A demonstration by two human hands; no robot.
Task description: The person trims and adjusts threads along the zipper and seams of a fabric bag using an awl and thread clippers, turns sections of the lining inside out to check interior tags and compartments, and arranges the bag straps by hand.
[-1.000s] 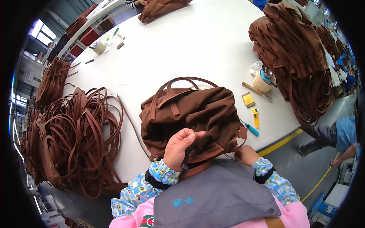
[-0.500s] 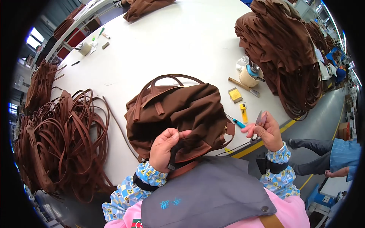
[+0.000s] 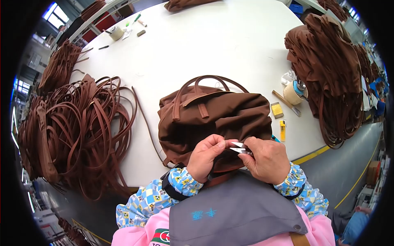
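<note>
A brown fabric handbag (image 3: 184,135) with leather handles lies at the table's near edge, close to my body. My left hand (image 3: 206,158) is closed in a pinch at the bag's near rim; any thread between the fingertips is too small to see. Thread snips (image 3: 238,149) are held in my right hand (image 3: 269,160), their two pointed blades apart and aimed left. The blade tips are close to my left fingertips, over the bag. My right fingers hide most of the snips' handle.
Bundled brown straps (image 3: 82,135) heap up at left. To the right are a yellow lighter (image 3: 282,131), a yellow block (image 3: 277,110), a wooden-handled tool (image 3: 286,102), a glue pot (image 3: 293,93) and stacked brown bag pieces (image 3: 324,61). A white table (image 3: 205,45) spreads ahead.
My right hand has brought the snips left from beside the bag to my left fingertips. The camera view has shifted, and the teal-handled tool is now mostly hidden behind the bag.
</note>
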